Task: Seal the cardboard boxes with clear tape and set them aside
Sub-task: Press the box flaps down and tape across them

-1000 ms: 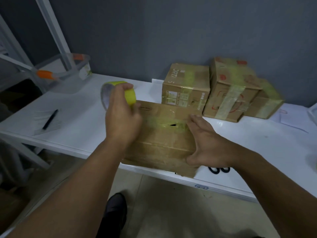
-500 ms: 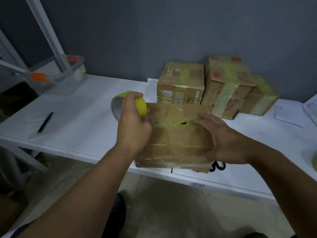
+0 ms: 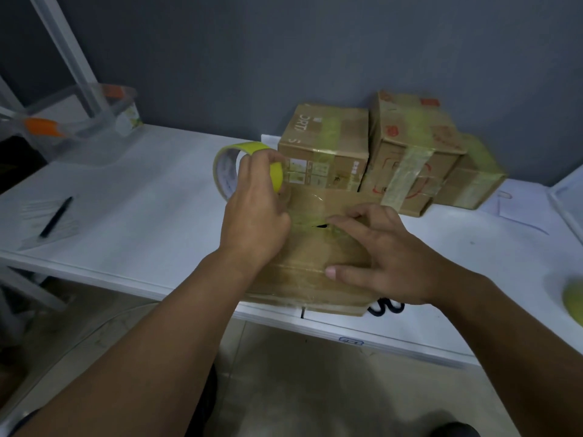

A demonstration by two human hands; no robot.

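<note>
A brown cardboard box (image 3: pixel 310 257) lies at the front edge of the white table (image 3: pixel 151 216), a dark gap showing in its top seam. My left hand (image 3: pixel 252 212) grips a roll of clear tape (image 3: pixel 232 167) with a yellow rim at the box's far left corner. A strip of tape runs from the roll across the box top. My right hand (image 3: pixel 378 260) rests on the box with fingers spread flat, fingertips at the seam and thumb on the near edge. Three taped boxes (image 3: pixel 375 149) stand together against the grey wall behind.
A clear plastic container (image 3: pixel 79 127) with orange clips sits at the back left beside a white slanted post. A black pen (image 3: pixel 56 216) lies on paper at the left. Black scissors handles (image 3: pixel 386 307) poke out under my right hand. A yellowish roll (image 3: pixel 574 301) shows at the right edge.
My left hand has carried the tape roll a little farther from me along the box. My right hand's fingers have slid left onto the seam. The view has shifted.
</note>
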